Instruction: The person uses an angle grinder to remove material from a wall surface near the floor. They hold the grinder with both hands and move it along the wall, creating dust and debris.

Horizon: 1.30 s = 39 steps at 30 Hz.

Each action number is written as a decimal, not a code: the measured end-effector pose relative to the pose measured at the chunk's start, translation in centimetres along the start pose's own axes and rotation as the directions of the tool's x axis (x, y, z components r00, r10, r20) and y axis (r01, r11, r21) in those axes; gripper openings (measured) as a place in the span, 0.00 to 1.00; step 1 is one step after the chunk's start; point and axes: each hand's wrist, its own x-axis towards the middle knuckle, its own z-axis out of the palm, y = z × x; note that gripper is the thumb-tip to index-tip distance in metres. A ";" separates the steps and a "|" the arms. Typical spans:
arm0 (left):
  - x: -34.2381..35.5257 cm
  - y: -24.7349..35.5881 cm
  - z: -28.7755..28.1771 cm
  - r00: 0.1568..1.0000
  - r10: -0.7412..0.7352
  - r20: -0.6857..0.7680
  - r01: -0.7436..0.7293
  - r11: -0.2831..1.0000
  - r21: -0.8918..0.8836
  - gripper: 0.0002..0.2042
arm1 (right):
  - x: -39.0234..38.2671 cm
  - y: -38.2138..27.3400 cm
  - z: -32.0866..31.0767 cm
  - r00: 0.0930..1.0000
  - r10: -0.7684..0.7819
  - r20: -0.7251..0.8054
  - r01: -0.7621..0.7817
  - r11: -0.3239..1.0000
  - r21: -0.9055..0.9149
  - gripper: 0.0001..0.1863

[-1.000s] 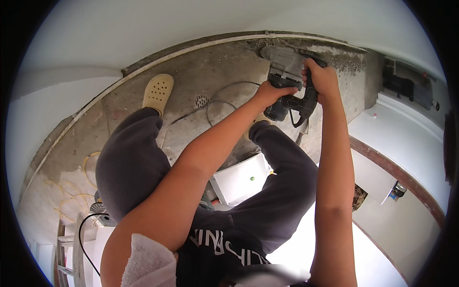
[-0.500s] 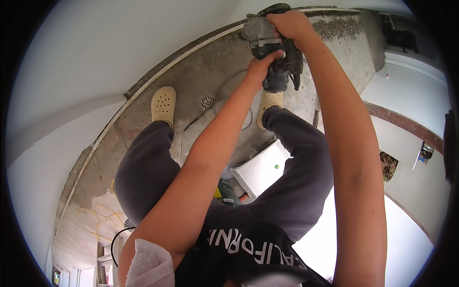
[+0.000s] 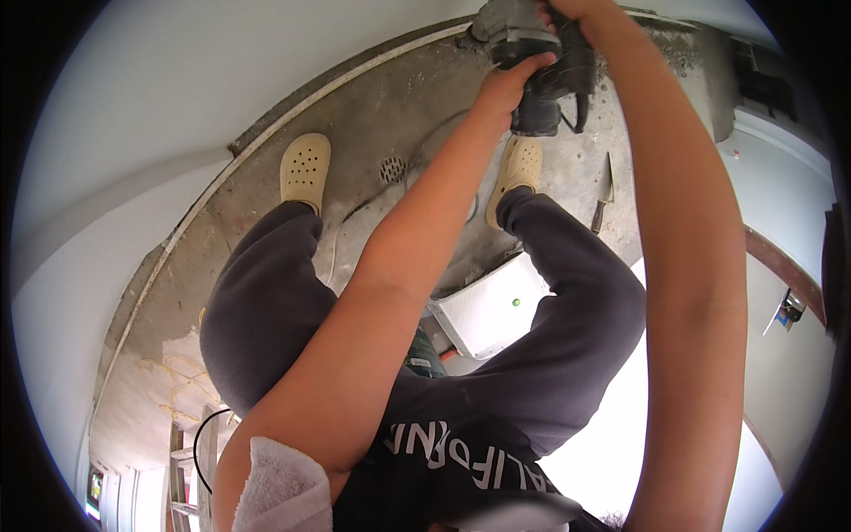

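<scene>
A grey and black rotary hammer (image 3: 525, 40) is up at the top of the view, its round body toward me and its working end out of sight. My left hand (image 3: 514, 87) is closed round the middle of its body, thumb across the casing. My right hand (image 3: 578, 11), partly cut off by the top rim, closes on the upper part of the black rear handle (image 3: 574, 66). A short cord end (image 3: 581, 113) hangs from that handle. Behind the tool lies the wall's lower edge, with rough, chipped concrete near it.
On the concrete floor (image 3: 363, 133) are a round drain grate (image 3: 392, 169), a pointed trowel (image 3: 605, 195) and a loose cable. A white box-like item (image 3: 496, 310) lies between my legs, near a dark green container (image 3: 424, 356). Yellow cord (image 3: 182, 386) and a ladder (image 3: 182, 461) are behind at left.
Both hands and the rotary hammer have shifted up and to the right in the picture. More of the trowel now shows beside my right arm.
</scene>
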 end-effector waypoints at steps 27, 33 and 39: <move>-2.2 -1.7 3.0 0.998 -0.040 -0.042 0.049 0.964 0.260 0.28 | -9.8 3.2 -4.9 0.998 0.052 -0.025 -0.040 0.935 0.353 0.12; -2.5 -1.5 2.1 1.000 -0.009 -0.005 0.010 0.981 0.194 0.27 | -10.0 2.3 -4.2 0.999 0.028 -0.032 -0.017 0.951 0.309 0.12; -2.6 -0.6 2.8 1.000 0.014 -0.022 -0.010 0.979 0.202 0.26 | -9.8 1.7 -4.5 1.000 0.011 -0.024 -0.005 0.967 0.254 0.11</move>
